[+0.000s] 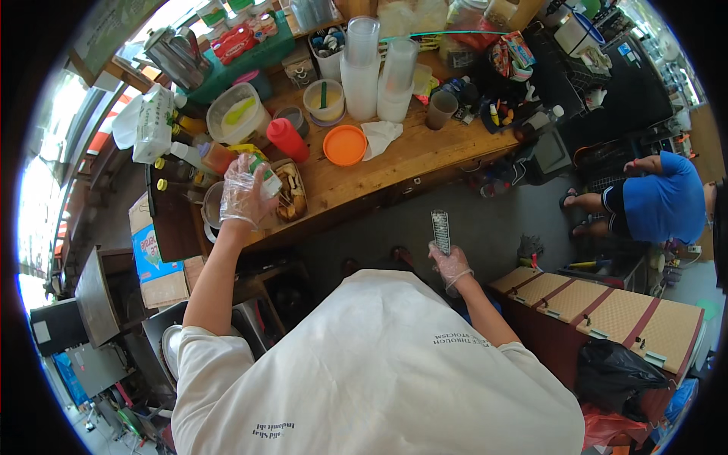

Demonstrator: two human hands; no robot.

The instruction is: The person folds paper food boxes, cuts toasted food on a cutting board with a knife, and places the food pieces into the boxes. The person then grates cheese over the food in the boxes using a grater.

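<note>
My left hand (244,190), in a clear plastic glove, holds a small green-and-white packet (265,176) above the left part of the wooden counter. Just right of it, browned food (291,196) lies in an open box. Also gloved, my right hand (450,263) grips a flat metal grater (440,227) by its lower end, away from the counter and over the floor. Near my left hand stand a red squeeze bottle (287,139) and a sauce bottle with orange-brown contents (216,156). An orange round lid (344,145) lies beside a white tissue (381,138).
Tubs, stacked plastic cups (364,74) and a steel jug (176,57) crowd the back of the counter (398,165). Dark bottles (176,170) stand at its left end. A person in a blue shirt (662,199) is at the right. A tan-topped chest (603,313) stands at lower right.
</note>
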